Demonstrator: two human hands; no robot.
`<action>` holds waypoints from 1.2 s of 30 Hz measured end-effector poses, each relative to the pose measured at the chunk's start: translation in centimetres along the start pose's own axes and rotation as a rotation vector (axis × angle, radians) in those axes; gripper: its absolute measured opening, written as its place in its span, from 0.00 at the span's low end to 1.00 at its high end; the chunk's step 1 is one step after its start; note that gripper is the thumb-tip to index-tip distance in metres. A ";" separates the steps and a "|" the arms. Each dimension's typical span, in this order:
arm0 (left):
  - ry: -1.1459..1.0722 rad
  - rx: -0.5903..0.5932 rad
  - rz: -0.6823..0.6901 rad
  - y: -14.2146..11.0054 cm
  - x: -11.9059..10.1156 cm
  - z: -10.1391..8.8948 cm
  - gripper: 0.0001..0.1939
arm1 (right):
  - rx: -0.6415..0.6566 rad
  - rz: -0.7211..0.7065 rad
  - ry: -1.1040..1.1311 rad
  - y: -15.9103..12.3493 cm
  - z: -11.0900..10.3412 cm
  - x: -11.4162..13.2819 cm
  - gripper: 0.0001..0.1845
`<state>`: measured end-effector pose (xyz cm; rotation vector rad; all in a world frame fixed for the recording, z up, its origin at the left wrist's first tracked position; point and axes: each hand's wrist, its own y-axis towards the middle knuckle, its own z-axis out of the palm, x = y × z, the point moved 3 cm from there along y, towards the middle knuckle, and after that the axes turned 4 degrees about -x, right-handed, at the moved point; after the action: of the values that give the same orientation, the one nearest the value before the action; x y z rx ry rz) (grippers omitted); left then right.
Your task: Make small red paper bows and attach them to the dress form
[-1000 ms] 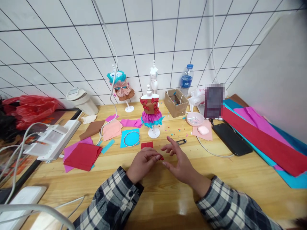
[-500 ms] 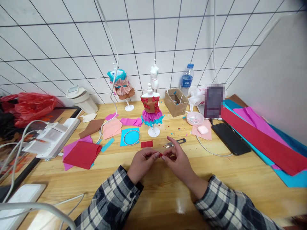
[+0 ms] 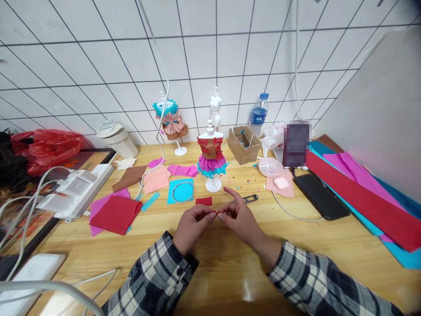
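Note:
Between my fingertips is a tiny red piece of crepe paper (image 3: 216,213), mostly hidden. My left hand (image 3: 194,224) pinches its left side, and my right hand (image 3: 241,219) pinches its right side with the index finger raised. Just beyond my hands lies a small red paper rectangle (image 3: 204,201). Thread snips (image 3: 250,199) lie behind my right hand, their blades partly covered. Farther back stands a small white dress form (image 3: 213,184) wearing a brown bodice (image 3: 209,149) with red bows and a purple skirt (image 3: 212,165) edged in blue.
Left are red paper sheets (image 3: 115,215), a blue square (image 3: 171,197) under metal rings and a power strip (image 3: 82,193). Behind stand a second dressed form (image 3: 173,125), a cardboard box (image 3: 243,149) and a water bottle (image 3: 259,115). Right are a pink bowl (image 3: 270,167), a black phone (image 3: 320,197) and long paper strips (image 3: 362,197).
My right hand has come in from the right, its thumb and fingers closing on the red piece that my left hand was holding. Both hands now meet at it.

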<state>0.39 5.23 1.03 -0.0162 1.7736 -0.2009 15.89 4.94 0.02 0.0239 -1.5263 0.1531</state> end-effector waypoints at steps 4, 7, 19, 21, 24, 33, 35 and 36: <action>-0.098 -0.055 -0.054 0.1 0.4 -0.2 0.11 | -0.032 -0.059 -0.022 -0.2 -0.3 0.0 0.26; -0.096 -0.083 -0.079 0.3 0.7 -0.2 0.11 | -0.029 -0.118 -0.041 -0.4 -0.6 0.2 0.09; 0.024 -0.093 -0.037 -0.1 0.5 0.2 0.12 | -0.099 -0.128 -0.178 -0.3 -0.3 -0.4 0.06; 0.019 -0.097 -0.047 -0.2 0.5 0.3 0.12 | -0.115 -0.146 -0.208 -0.4 -0.3 -0.3 0.05; 0.030 -0.097 -0.054 -0.1 0.6 0.3 0.13 | -0.127 -0.201 -0.242 -0.5 -0.3 -0.3 0.04; 0.022 -0.094 -0.027 -0.2 0.7 0.3 0.15 | -0.155 -0.368 -0.405 -0.7 -0.3 -0.1 0.07; -0.005 -0.089 -0.019 -0.2 0.8 0.4 0.15 | -0.144 -0.373 -0.395 -0.8 -0.3 0.0 0.07; -0.019 -0.090 -0.016 -0.2 0.8 0.3 0.15 | -0.138 -0.371 -0.391 -0.8 -0.3 0.0 0.07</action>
<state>0.53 4.87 0.22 -0.0961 1.7633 -0.1319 16.30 4.17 0.12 0.2373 -1.8888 -0.2680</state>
